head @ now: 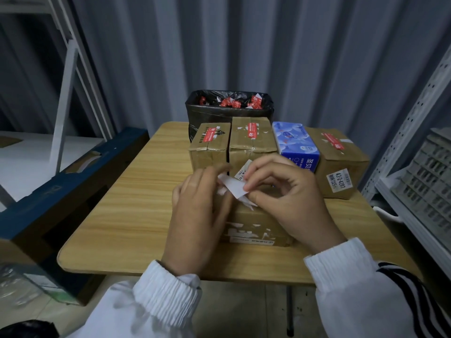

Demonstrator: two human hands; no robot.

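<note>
Label, half peeled from the box near the desk's front edge, is pinched by the right hand; the blurred left hand seems to press flat-fingered. A hard tug could tear it, leaving scraps stuck.

The fingertips of the left hand are smeared by motion, so whether they touch the white paper strip cannot be told. Both hands cover most of the top of the nearest brown cardboard box. The small white label on the tall brown carton is half hidden by the right hand — its print is too small to read. The lower part of the black-lined bin sits behind the cartons — the grey plastic crate runs off the right edge.
</note>
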